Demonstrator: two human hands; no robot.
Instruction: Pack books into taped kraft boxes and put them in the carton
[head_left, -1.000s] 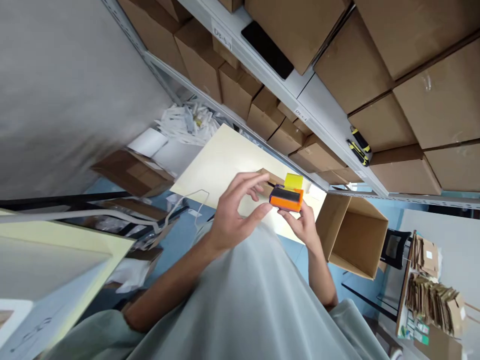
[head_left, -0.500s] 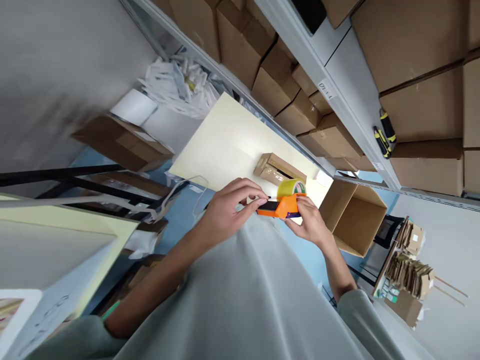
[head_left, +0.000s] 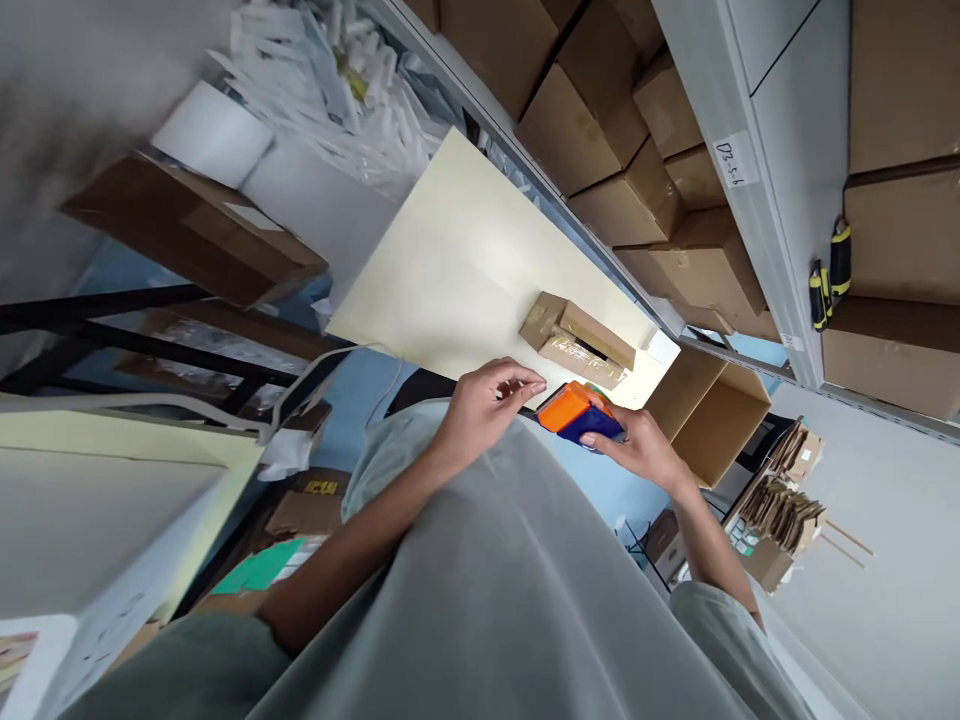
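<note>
An orange and blue tape dispenser (head_left: 579, 412) is gripped in my right hand (head_left: 637, 450), held close to my chest at the near edge of a pale yellow table (head_left: 457, 270). My left hand (head_left: 484, 405) is beside it, thumb and fingertips pinched at the dispenser's left end, apparently on the tape end, which is too small to see. A small brown cardboard box (head_left: 577, 338), taped along its side, lies on the table just beyond the dispenser.
An open empty carton (head_left: 709, 415) stands to the right of the table. Metal shelving (head_left: 757, 170) full of cartons runs behind, with a yellow-black tool (head_left: 829, 270) on one shelf. Another carton (head_left: 187, 225), white packaging (head_left: 337, 80) and flat cardboard (head_left: 784, 510) lie around.
The dispenser has tipped down and come nearer my body; its yellow tape roll no longer shows. My view has swung, so the small box on the table is now uncovered.
</note>
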